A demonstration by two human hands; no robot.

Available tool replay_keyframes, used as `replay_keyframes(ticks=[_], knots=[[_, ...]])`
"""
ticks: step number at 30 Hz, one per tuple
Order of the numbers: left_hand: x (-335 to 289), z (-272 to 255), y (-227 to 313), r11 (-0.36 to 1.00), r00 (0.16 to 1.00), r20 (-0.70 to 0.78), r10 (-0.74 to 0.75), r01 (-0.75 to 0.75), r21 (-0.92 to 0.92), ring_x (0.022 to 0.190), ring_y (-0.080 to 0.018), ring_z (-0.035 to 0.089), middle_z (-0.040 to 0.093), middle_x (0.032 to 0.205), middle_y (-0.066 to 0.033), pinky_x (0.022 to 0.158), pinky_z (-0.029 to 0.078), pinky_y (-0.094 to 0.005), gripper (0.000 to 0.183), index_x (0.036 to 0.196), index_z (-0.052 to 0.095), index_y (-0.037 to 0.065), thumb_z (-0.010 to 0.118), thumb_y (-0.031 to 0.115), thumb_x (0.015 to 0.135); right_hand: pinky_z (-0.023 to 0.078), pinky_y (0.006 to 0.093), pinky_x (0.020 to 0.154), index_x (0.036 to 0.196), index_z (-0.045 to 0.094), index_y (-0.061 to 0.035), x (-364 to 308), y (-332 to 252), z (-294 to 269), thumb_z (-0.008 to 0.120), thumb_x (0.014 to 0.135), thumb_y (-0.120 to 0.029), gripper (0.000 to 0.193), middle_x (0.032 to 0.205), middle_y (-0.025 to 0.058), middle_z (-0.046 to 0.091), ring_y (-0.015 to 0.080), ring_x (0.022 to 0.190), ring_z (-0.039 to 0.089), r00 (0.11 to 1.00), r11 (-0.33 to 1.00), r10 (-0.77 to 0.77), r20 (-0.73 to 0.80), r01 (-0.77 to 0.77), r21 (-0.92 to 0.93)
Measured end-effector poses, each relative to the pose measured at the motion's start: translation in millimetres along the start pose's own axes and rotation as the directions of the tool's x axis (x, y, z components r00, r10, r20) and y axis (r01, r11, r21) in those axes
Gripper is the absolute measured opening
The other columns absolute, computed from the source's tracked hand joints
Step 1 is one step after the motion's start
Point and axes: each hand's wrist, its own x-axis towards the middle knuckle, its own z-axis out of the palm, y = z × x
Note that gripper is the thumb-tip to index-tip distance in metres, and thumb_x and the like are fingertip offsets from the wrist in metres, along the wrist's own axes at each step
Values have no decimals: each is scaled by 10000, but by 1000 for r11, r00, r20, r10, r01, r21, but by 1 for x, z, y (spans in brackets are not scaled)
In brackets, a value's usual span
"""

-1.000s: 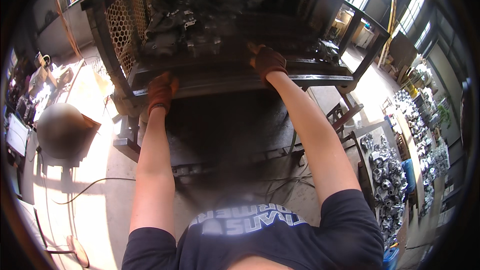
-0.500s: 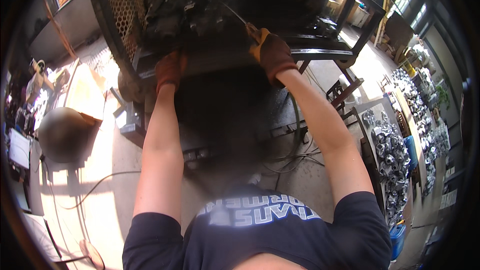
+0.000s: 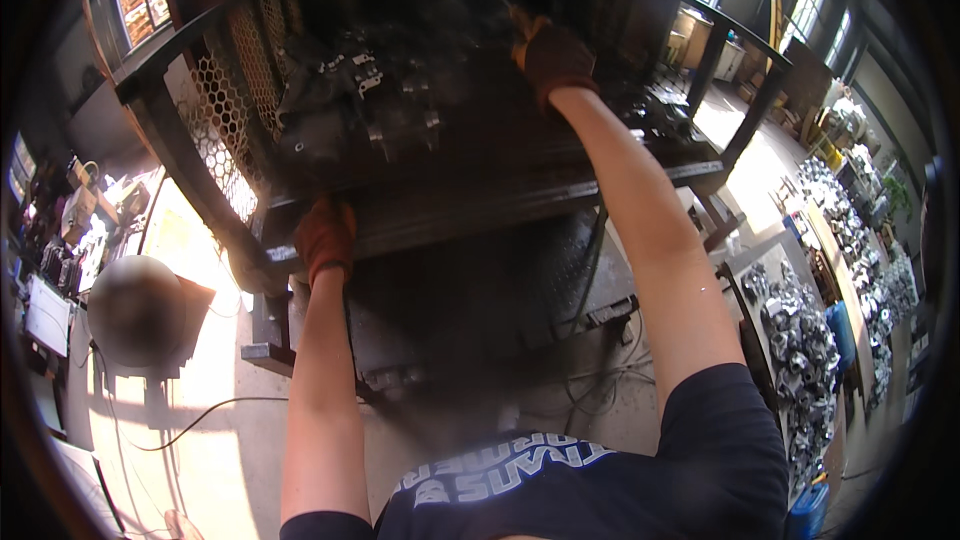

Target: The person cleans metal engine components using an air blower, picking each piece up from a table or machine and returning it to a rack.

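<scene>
Both my hands wear dark red work gloves with yellowish parts. My left hand (image 3: 327, 237) is closed over the front edge of a dark metal bench (image 3: 480, 212), at its left part. Farther forward and to the right, my right hand (image 3: 556, 58) is wrapped round what looks like an air blow gun (image 3: 517, 16). Its thin tube points forward and left into the shadow, where the tip is lost. On the bench between my hands lies a pile of grey metal castings (image 3: 365, 90), several with holes. More small metal parts (image 3: 655, 112) sit at the bench's right end.
Perforated mesh (image 3: 215, 105) and dark frame posts (image 3: 178, 150) close off the bench's left side. A dark hose (image 3: 597, 250) hangs below the bench, with cables on the floor. A dark round object (image 3: 140, 310) stands left. Racks of metal castings (image 3: 800, 360) line the right.
My right hand with the blow gun has reached farther forward and slightly right. My left hand stays on the bench edge. The view has shifted, showing more of the castings.
</scene>
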Motion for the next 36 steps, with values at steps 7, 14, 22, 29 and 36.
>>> replay_keyframes(ticks=[7,14,22,29,36], knots=[[1,4,0,997,989,-128,68,-73,-30,873,-399,653,686,905,-201,756,520,-482,303,1060,641,110,623,334,856,436,474,995,1355,509,-189,57,43,153,530,911,-372,481,1413,122,473,332,1290,466,995,989,-94,-21,90,-117],[-1,2,11,1000,993,-120,-17,16,-10,865,-368,668,695,886,-174,747,535,-450,279,1029,667,103,656,306,838,419,473,1010,1451,385,-168,78,54,155,579,876,-394,647,1440,177,435,351,1284,468,962,984,-160,219,173,-44],[0,-1,14,999,996,-83,-36,35,-11,959,-365,650,691,991,-175,809,514,-432,321,1073,686,120,635,354,858,443,474,985,1421,442,-240,89,68,146,590,855,-379,601,1367,171,517,356,1219,530,940,970,-174,293,215,-114],[-1,9,-1,997,983,-182,16,-1,78,815,-370,664,689,865,-173,723,534,-447,250,967,671,125,621,348,865,446,474,982,1349,533,-194,78,-1,105,577,871,-341,503,1369,140,524,322,1227,532,945,982,-186,268,189,13],[0,15,-4,996,972,-226,57,-40,80,851,-360,662,688,880,-176,748,528,-448,273,978,672,115,613,358,869,445,494,982,1308,570,-166,89,-18,143,579,882,-350,465,1415,111,484,304,1303,463,924,968,-232,303,249,-18]])
